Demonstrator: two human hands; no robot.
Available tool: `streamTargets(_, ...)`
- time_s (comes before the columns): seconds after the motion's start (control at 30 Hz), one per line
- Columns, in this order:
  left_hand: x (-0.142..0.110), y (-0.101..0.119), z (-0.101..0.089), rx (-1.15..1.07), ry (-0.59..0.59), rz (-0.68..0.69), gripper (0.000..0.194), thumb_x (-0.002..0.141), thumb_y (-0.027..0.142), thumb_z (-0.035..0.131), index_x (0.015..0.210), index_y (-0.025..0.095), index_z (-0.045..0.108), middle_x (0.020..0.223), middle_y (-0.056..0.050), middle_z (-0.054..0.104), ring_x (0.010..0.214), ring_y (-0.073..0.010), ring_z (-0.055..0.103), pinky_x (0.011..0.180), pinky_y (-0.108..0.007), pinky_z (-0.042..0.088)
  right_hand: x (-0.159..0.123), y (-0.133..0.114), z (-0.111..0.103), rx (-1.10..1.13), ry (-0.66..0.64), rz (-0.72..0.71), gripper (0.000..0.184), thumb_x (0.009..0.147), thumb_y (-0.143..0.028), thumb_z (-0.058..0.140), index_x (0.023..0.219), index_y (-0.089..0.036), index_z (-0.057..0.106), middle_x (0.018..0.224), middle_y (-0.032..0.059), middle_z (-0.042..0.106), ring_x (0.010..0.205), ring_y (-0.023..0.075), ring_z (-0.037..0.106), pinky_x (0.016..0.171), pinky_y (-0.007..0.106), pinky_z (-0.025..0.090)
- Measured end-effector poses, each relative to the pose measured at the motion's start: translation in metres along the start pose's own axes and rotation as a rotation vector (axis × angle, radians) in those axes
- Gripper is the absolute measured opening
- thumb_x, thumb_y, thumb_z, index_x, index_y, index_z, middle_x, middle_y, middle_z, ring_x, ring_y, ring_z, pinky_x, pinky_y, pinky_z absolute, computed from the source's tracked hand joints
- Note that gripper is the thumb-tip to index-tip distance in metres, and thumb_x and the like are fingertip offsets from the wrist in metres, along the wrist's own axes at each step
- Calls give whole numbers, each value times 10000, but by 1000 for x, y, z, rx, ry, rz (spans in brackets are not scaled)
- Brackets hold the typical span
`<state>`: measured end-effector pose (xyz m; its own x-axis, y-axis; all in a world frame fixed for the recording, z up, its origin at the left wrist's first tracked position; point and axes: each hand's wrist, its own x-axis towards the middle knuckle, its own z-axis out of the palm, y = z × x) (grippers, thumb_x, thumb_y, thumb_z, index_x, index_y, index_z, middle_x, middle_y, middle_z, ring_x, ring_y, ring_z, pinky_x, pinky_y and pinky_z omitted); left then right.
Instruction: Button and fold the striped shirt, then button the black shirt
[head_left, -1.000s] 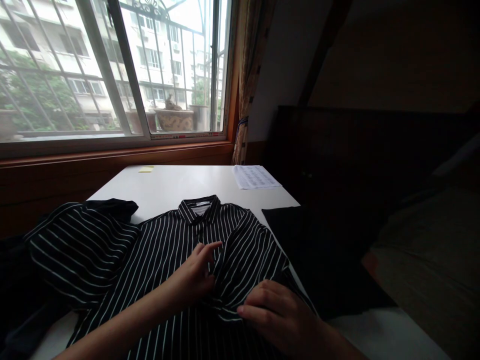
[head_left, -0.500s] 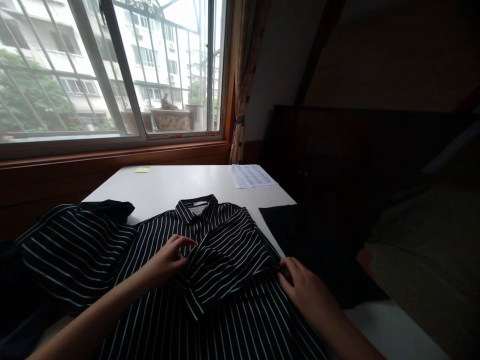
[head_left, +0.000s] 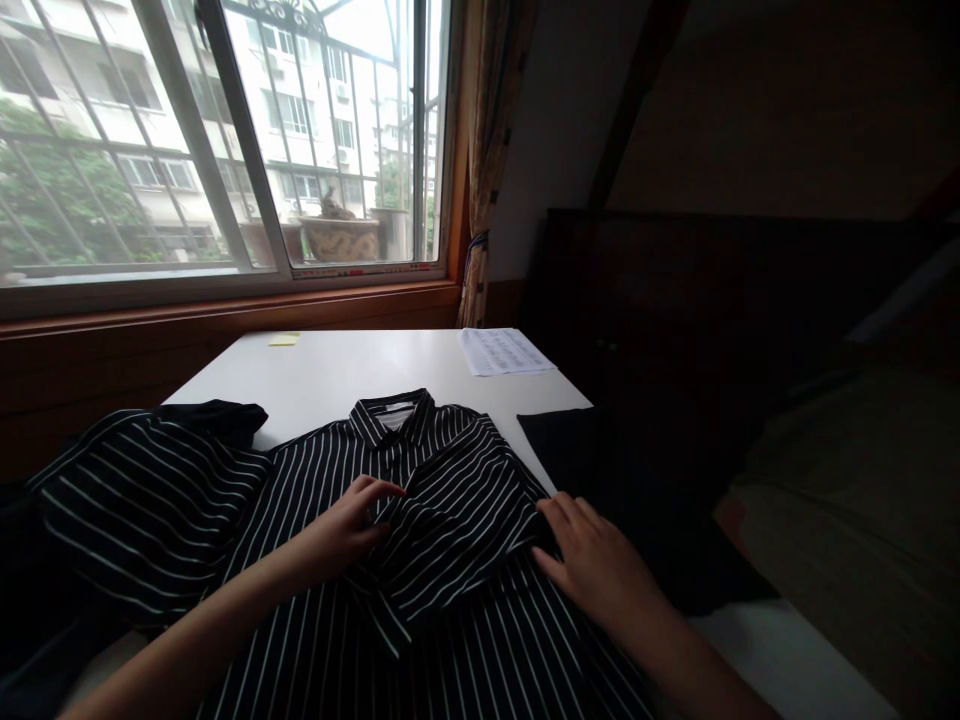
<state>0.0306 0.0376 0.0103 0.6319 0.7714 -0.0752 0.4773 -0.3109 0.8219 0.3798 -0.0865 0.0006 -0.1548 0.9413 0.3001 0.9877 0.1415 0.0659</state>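
Observation:
A black shirt with white stripes (head_left: 480,640) lies spread on the white table, its collar pointing away from me. One sleeve (head_left: 465,510) is folded across the chest, the cuff end angled down towards the middle. My left hand (head_left: 364,520) rests at the inner side of that sleeve, index finger and thumb apart on the cloth. On the shirt's right edge, at the sleeve's fold, lies my right hand (head_left: 592,555), its fingers stretched and the thumb spread away. The other sleeve side (head_left: 150,500) is bunched at the left.
Printed papers (head_left: 506,352) and a yellow sticky note (head_left: 284,339) lie at the far end of the white table (head_left: 375,360). Dark cloth (head_left: 630,500) covers the right edge. A window (head_left: 337,150) and a tied curtain (head_left: 480,200) stand beyond.
My left hand has slid slightly right along the folded sleeve. My right hand has moved a little left and up, its fingers uncurling onto the cloth.

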Motion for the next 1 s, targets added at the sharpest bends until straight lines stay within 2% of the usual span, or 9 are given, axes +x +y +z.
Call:
streamTargets(0.17, -2, -5, 4, 55, -2, 23, 452, 840, 254, 592, 1289, 305, 576, 1257, -43, 503, 748, -111, 511, 711, -280, 505, 19, 2, -5, -11, -104, 4, 310, 833, 7, 554, 1064, -184, 631, 1020, 72, 700, 928, 245, 667, 821, 362, 512)
streamTargets(0.27, -3, -8, 4, 85, -49, 44, 497, 815, 171, 563, 1295, 301, 575, 1244, -46, 522, 756, -114, 536, 692, -269, 506, 19, 10, -9, -34, -131, 52, 286, 831, 15, 526, 999, -186, 638, 967, 62, 701, 897, 240, 665, 806, 360, 496)
streamTargets(0.37, 0, -3, 1, 195, -108, 125, 474, 838, 163, 570, 1287, 314, 598, 1225, -46, 558, 864, -153, 602, 770, -293, 530, 14, 18, -9, -12, -161, 83, 271, 828, -4, 538, 1001, -191, 630, 966, 53, 698, 909, 229, 667, 806, 339, 486)
streamTargets(0.47, 13, 12, -3, 388, -16, 165, 374, 896, 272, 603, 1268, 299, 628, 1245, -72, 569, 907, -200, 632, 817, -351, 547, 12, 22, -8, 10, -168, 87, 251, 839, -33, 542, 1017, -191, 620, 976, 54, 685, 933, 229, 662, 817, 334, 487)
streamTargets(0.57, 45, 31, -1, 542, 75, 209, 321, 924, 335, 608, 1237, 276, 647, 1273, -92, 574, 949, -237, 636, 835, -386, 549, 14, 22, -7, 32, -136, 71, 299, 828, -37, 543, 1082, -184, 605, 1057, 71, 663, 989, 231, 647, 858, 334, 489)
streamTargets(0.67, 94, 46, 9, 513, 91, 261, 299, 924, 287, 624, 1215, 222, 654, 1224, -113, 627, 1062, -274, 629, 964, -424, 508, 16, 21, -3, 76, -123, 74, 347, 802, -6, 529, 1092, -184, 594, 1093, 71, 659, 1011, 222, 649, 878, 324, 489)
streamTargets(0.77, 149, 52, 24, 459, 106, 232, 333, 934, 277, 630, 1252, 179, 623, 1222, -128, 664, 1136, -270, 627, 1028, -389, 476, 16, 19, 2, 114, -110, 95, 316, 798, 7, 519, 1029, -194, 595, 1050, 56, 670, 988, 217, 658, 861, 316, 492)
streamTargets(0.83, 181, 53, 34, 417, 115, 186, 363, 950, 348, 627, 1252, 146, 613, 1191, -143, 687, 1087, -265, 656, 971, -369, 511, 15, 20, 4, 124, -91, 92, 291, 798, 7, 522, 989, -200, 594, 1011, 46, 672, 966, 216, 659, 851, 315, 494)
streamTargets(1.0, 234, 57, 57, 323, 147, 62, 402, 973, 426, 615, 1251, 137, 598, 1193, -121, 666, 1027, -237, 668, 910, -430, 557, 11, 24, 7, 138, -57, 50, 279, 790, 18, 527, 941, -210, 585, 945, 35, 666, 910, 217, 658, 824, 318, 500)
